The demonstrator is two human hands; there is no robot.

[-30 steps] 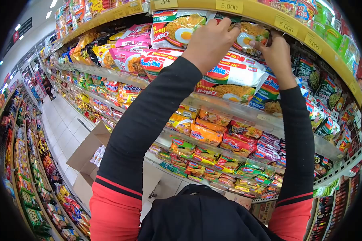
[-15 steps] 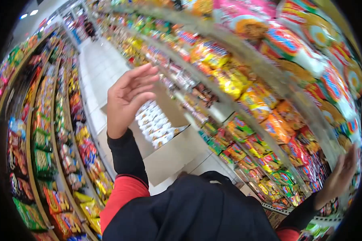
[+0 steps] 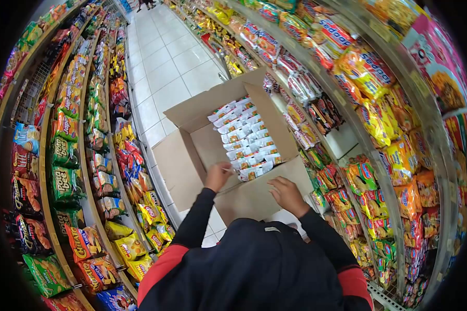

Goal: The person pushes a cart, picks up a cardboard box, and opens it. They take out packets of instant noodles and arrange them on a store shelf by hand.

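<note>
An open cardboard carton (image 3: 189, 155) stands on the floor before me, its flaps folded outward. Rows of small white packets (image 3: 249, 136) with orange-brown prints fill its right part, while cardboard shows on the left. My left hand (image 3: 219, 176) reaches over the carton's near left side, with its fingers bent toward the nearest packets and a small gap at the fingertips. Over the near flap on the right is my right hand (image 3: 288, 196), fingers loosely curled and apart, holding nothing.
Shelves of snack bags (image 3: 67, 181) run along the left. On the right, shelves hold instant noodle packs (image 3: 366, 67) in several tiers, close to my right arm. A white tiled aisle (image 3: 163, 67) stretches ahead, with a person's feet (image 3: 146, 5) at its far end.
Both hands have come down to the carton, my left from raised in front and my right from beside the right shelves. The view has turned, bringing the carton toward the middle.
</note>
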